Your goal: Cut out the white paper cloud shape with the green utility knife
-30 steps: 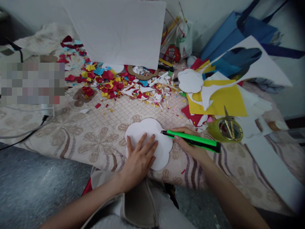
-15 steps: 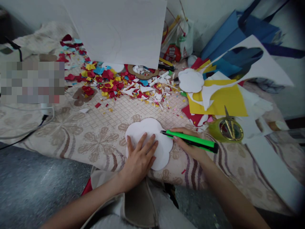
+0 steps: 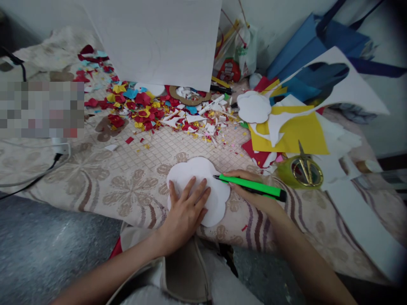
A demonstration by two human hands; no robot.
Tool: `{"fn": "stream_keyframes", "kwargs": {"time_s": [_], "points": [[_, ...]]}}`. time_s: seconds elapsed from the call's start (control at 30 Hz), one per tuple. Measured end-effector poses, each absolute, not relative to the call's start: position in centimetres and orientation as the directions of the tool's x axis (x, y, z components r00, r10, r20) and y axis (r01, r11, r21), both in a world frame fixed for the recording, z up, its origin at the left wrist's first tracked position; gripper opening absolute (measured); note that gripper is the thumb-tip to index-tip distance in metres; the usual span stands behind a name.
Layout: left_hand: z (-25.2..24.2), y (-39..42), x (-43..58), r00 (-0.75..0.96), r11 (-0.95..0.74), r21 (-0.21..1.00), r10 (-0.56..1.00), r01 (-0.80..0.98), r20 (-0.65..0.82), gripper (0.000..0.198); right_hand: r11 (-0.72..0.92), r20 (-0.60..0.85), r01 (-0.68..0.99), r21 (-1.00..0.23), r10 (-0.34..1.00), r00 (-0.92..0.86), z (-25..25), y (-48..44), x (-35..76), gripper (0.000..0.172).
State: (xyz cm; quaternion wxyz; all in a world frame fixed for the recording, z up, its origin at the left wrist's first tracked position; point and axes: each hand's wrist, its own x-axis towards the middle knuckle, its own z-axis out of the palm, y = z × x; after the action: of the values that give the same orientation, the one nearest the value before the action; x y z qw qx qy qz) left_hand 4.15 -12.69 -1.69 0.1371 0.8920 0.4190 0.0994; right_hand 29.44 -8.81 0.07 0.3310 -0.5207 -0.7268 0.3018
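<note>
A white flower-shaped foam or card piece [image 3: 219, 199] with a scalloped edge lies flat on the patterned tablecloth [image 3: 133, 156], close to the table's front edge. My left hand [image 3: 187, 207] rests on it palm down, fingers spread. My right hand [image 3: 246, 186] grips a green and black utility knife [image 3: 254, 185], its tip over the right part of the white piece. Whether the blade touches the surface I cannot tell. Part of the white piece is hidden beneath my left hand.
Colourful paper scraps [image 3: 149, 108] and white offcuts are strewn behind. Scissors [image 3: 305, 165] lie on a tape roll [image 3: 284, 173] at right, by a yellow sheet [image 3: 295, 133] and another white flower shape [image 3: 254, 107]. A large white board [image 3: 159, 42] stands at the back; a blue bag [image 3: 295, 51] leans behind.
The utility knife's rear end has shifted slightly left and up, with the tip nearly in the same spot. My left hand and the white piece stay put.
</note>
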Motion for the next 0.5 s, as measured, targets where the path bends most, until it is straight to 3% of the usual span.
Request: {"fn": "stream_keyframes", "kwargs": {"time_s": [0.23,0.5], "points": [[-1.2,-11.4,1.7,0.727,-0.702,0.317,0.684,0.638,0.051,0.055,0.296,0.153,0.506,-0.81,0.94,-0.305,0.0,-8.8,29.5,0.021],[-1.7,-11.5,1.9,0.72,-0.694,0.301,0.694,0.654,0.034,0.052,0.289,0.154,0.537,-0.792,0.947,-0.283,1.1,-9.1,29.4,0.019]]}}
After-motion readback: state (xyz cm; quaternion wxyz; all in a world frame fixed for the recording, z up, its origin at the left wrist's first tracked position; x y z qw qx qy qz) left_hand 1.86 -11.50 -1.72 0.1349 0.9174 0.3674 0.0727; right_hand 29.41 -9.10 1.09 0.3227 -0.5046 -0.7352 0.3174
